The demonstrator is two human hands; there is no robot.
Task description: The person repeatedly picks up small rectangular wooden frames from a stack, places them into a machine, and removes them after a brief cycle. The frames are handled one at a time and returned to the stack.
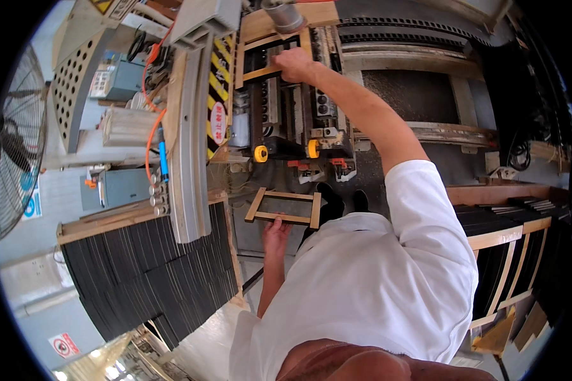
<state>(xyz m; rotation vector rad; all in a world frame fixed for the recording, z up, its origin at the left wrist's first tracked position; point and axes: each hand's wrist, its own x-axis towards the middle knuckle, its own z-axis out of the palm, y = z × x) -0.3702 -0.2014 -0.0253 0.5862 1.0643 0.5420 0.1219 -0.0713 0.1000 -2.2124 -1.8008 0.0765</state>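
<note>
My left hand (pixel 275 236) is closed on the near rail of a small rectangular wooden frame (pixel 288 195). The frame has pale wood edges and an open middle, and it is held in front of my body. Farther away, my right arm reaches over a machine with two dark parallel rails (pixel 258 117). There my right hand (pixel 293 65) has its fingers curled at the corner of a second wooden frame (pixel 259 73), which lies across the machine. Its fingertips are partly hidden. A metal cylinder (pixel 285 16) stands just beyond that frame.
Dark strips (pixel 152 273) are stacked at the left, with more dark pieces on a wooden rack (pixel 499 238) at the right. A metal beam (pixel 189 140) runs beside the machine. Yellow knobs (pixel 260 153) face me. A fan (pixel 16 140) stands far left.
</note>
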